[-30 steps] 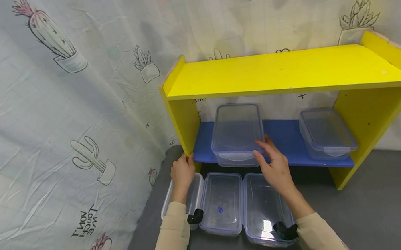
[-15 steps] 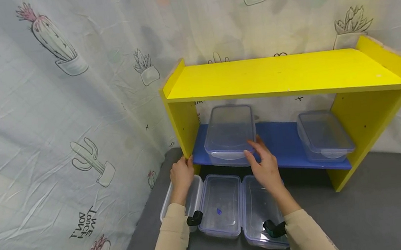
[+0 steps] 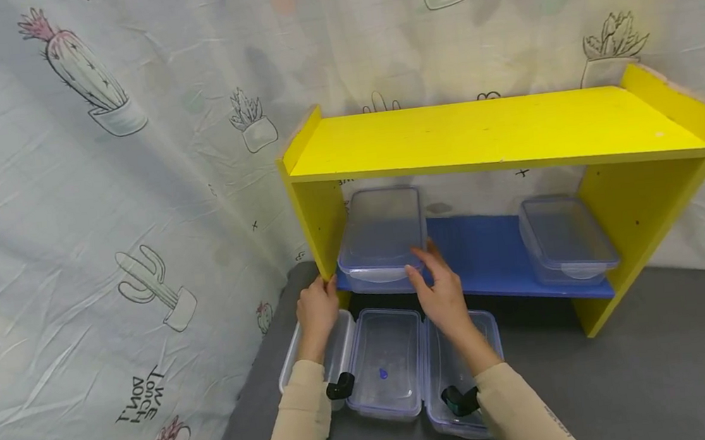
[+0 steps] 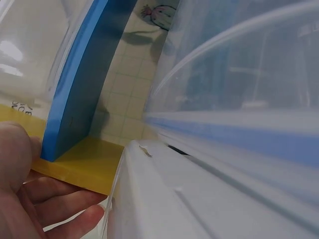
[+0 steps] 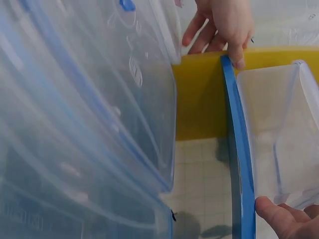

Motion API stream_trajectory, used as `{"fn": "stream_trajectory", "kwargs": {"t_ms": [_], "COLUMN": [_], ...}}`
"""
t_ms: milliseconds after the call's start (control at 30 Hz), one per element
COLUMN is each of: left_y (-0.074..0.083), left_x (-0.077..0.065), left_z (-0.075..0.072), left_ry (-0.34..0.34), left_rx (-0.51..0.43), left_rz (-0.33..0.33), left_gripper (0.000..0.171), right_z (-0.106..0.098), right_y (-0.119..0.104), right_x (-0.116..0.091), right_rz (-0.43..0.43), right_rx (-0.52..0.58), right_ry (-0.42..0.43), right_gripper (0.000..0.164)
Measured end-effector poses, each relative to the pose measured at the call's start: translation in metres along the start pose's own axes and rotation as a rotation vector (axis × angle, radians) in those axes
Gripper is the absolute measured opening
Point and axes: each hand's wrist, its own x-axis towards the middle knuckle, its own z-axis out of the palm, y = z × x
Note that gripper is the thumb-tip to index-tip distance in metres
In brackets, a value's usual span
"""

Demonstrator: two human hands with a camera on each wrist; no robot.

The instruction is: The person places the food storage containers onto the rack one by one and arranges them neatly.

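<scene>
In the head view, a clear lidded plastic container (image 3: 380, 231) sits at the left end of the blue shelf board (image 3: 483, 250), close to the yellow side panel (image 3: 309, 228). My right hand (image 3: 444, 296) touches its front right corner, thumb at the front and fingers along the right side. The right wrist view shows that hand (image 5: 286, 219) beside the container wall (image 5: 271, 119). With my left hand (image 3: 317, 312) I grip the front edge of the side panel. Thumb and fingers lie on opposite sides of the yellow panel (image 4: 79, 164) in the left wrist view.
A smaller clear container (image 3: 567, 235) stands at the shelf's right end. Below on the dark table (image 3: 679, 373) lie a left container (image 3: 341, 338), a middle one (image 3: 387, 348) with a small blue piece (image 3: 383, 373), and a right one (image 3: 484, 328). A cactus-print curtain (image 3: 213, 226) hangs behind.
The container on the blue board has slid left toward the side panel, with my right hand moving along at its right corner. My left hand stays on the panel.
</scene>
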Motion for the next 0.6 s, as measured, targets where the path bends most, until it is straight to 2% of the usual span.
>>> {"fn": "stream_trajectory", "kwargs": {"t_ms": [333, 467, 600], "left_y": [0.001, 0.002, 0.003], "left_x": [-0.002, 0.0, 0.001], "left_z": [0.001, 0.0, 0.0], "left_ry": [-0.003, -0.006, -0.003], "left_rx": [-0.001, -0.001, 0.001], "left_rz": [0.007, 0.0, 0.001], "left_gripper": [0.035, 0.036, 0.037], "right_z": [0.012, 0.014, 0.011], "right_y": [-0.004, -0.005, -0.006], "right_x": [0.001, 0.003, 0.005], "right_rz": [-0.015, 0.024, 0.037], "right_rx": [0.01, 0.03, 0.024], "right_ry": [0.05, 0.031, -0.029], "right_gripper": [0.04, 0.04, 0.044]}}
